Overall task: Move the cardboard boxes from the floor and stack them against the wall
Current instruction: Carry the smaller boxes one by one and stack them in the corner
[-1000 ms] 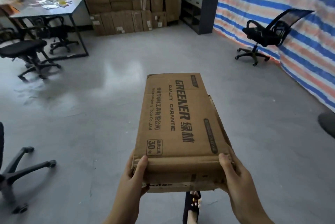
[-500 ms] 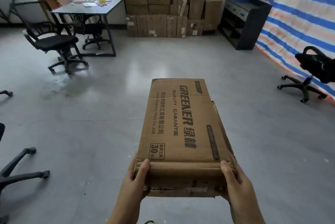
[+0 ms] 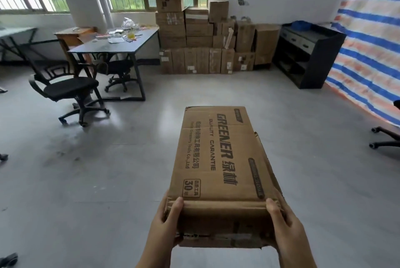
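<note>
Both our hands grasped the near end of the GREENER cardboard box: our left hand curled round its left corner with the thumb on top, and our right hand gripped the right corner likewise. We held the box flat above the grey floor, its long side running away from our grip. Well beyond its far end stood the stacked cardboard boxes against the wall, a dark table and office chair off to the left.

Fingers of each hand seemingly under carton
</note>
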`<act>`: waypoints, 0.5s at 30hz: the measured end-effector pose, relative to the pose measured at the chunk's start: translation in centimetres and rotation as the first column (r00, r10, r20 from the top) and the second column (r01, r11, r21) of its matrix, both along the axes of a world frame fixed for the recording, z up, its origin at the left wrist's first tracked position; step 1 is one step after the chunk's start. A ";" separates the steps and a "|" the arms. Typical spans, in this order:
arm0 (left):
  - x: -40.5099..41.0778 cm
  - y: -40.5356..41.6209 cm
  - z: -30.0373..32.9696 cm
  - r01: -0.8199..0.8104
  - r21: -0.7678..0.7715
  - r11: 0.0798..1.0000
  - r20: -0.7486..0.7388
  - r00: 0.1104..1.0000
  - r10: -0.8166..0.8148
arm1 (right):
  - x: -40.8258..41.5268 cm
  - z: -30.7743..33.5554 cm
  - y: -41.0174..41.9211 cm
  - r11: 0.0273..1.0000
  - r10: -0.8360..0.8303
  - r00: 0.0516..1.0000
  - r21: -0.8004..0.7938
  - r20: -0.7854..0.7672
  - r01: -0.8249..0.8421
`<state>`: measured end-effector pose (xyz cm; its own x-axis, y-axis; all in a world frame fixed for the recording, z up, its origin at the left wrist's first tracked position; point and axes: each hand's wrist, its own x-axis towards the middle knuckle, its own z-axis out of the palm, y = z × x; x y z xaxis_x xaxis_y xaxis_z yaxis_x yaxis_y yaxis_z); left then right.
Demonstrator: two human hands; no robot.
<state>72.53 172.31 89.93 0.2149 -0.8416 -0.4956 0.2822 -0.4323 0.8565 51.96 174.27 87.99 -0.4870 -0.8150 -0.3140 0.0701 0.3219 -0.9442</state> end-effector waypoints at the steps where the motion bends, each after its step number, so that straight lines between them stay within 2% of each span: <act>1: 0.1 -2.1 0.2 0.001 0.003 1.000 0.000 1.000 -0.001 | 0.2 0.1 -2.1 1.000 0.002 1.000 0.010 -0.003 -0.002; 7: 0.4 -15.1 -0.6 -0.007 0.041 0.999 -0.009 1.000 0.008 | 0.4 -0.4 -15.8 0.998 0.027 1.000 0.055 0.003 -0.027; 15: -1.4 -35.5 -1.4 -0.082 0.048 0.995 0.057 0.995 0.079 | -1.2 -1.1 -37.2 0.995 0.085 0.995 0.065 -0.058 -0.081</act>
<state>71.10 136.83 88.49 0.3092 -0.7950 -0.5219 0.2708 -0.4525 0.8497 50.77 137.02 86.92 -0.4382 -0.8332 -0.3372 -0.0163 0.3824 -0.9238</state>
